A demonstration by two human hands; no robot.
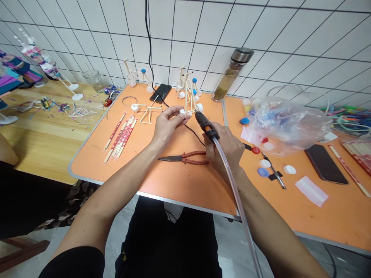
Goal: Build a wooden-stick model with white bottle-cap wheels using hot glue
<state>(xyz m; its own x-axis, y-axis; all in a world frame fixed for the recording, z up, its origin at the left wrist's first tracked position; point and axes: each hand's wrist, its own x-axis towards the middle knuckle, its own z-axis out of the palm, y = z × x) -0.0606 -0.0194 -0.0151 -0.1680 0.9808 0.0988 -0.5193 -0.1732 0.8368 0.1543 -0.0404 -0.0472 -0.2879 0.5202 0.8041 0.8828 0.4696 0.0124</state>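
Note:
My left hand (165,128) pinches a small stick model (189,101) made of pale wooden sticks with white round caps at its base. My right hand (227,148) is wrapped round a black and orange hot glue gun (204,122), and a long clear glue stick (236,189) trails from its back. The gun's nozzle points at the lower part of the model; whether it touches is hard to tell. Beneath my right hand lie pliers (184,158) with reddish handles. A similar stick frame (148,112) rests to the left of my left hand.
Wrapped chopsticks (123,139) lie on the left of the orange table (185,189). Finished-looking stick models (136,75), a dark phone (161,93) and a tea bottle (232,75) stand along the back. A plastic bag (286,119), loose caps (263,172) and another phone (326,164) are right.

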